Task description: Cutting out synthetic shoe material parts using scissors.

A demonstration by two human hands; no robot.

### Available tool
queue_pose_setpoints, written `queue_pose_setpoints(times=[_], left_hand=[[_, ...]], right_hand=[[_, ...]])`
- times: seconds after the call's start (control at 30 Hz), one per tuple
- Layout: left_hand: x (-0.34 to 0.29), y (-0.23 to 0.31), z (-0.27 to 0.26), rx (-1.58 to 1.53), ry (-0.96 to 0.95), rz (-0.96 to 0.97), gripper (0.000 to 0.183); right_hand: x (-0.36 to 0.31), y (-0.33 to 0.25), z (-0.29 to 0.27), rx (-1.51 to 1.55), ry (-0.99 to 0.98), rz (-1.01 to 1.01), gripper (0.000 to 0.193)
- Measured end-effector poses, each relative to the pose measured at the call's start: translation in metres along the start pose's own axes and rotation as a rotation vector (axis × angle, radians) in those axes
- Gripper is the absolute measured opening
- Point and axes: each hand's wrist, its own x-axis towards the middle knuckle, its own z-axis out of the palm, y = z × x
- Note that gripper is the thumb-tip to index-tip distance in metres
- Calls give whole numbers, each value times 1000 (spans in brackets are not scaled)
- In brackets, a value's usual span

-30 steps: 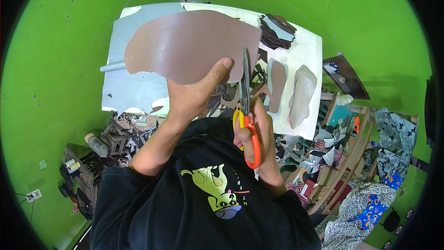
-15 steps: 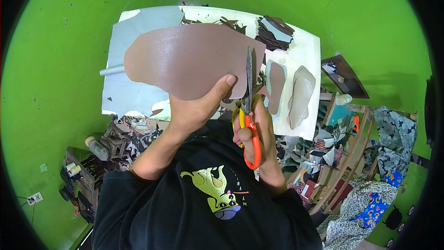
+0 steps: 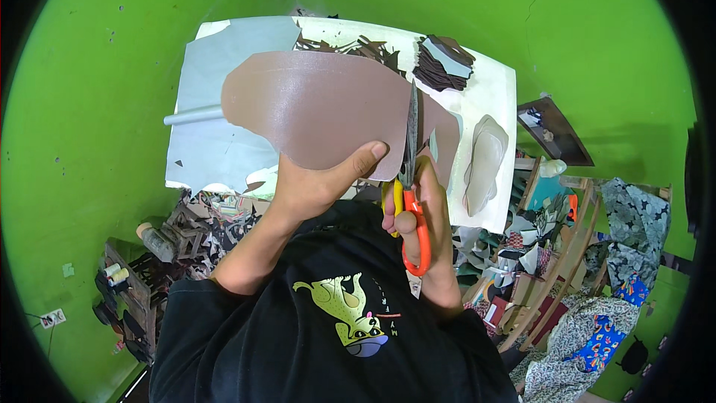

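My left hand (image 3: 317, 188) grips a large brown sheet of leather-like material (image 3: 313, 104) by its near edge. The thumb lies on top; the fingers are hidden beneath. The sheet is held above the table, its left end rounded. In my right hand (image 3: 436, 213) is a pair of scissors (image 3: 417, 235) with one orange-red and one yellow handle. Their long dark blades point away from me across the sheet's right part. Some brown material shows to the right of the blades. How far apart the blades stand is hard to make out.
Beneath is a white table (image 3: 498, 89) with a grey-blue sheet (image 3: 224, 157), dark offcuts (image 3: 365, 48), a stack of dark cut pieces (image 3: 440, 71) and pale sole-shaped pieces (image 3: 486, 160). A wooden rack (image 3: 563, 265) and scrap heaps stand right. A dark wooden stand (image 3: 138, 283) is at left.
Both hands, the brown sheet and the scissors have shifted a little to the right and nearer to me. More brown material now shows right of the blades. Both grips stay the same.
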Motion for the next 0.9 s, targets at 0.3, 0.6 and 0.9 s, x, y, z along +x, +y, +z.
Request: queue_pose_setpoints(times=[0.3, 0.6, 0.9], left_hand=[[8, -7, 5, -296, 148, 90, 31], [15, -9, 3, -439, 284, 20, 39], [10, -1, -5, -85, 240, 207, 27]], right_hand=[[-2, 0, -3, -128, -7, 26, 75], [-3, 0, 1, -225, -43, 37, 76], [-2, -1, 3, -170, -77, 14, 79]])
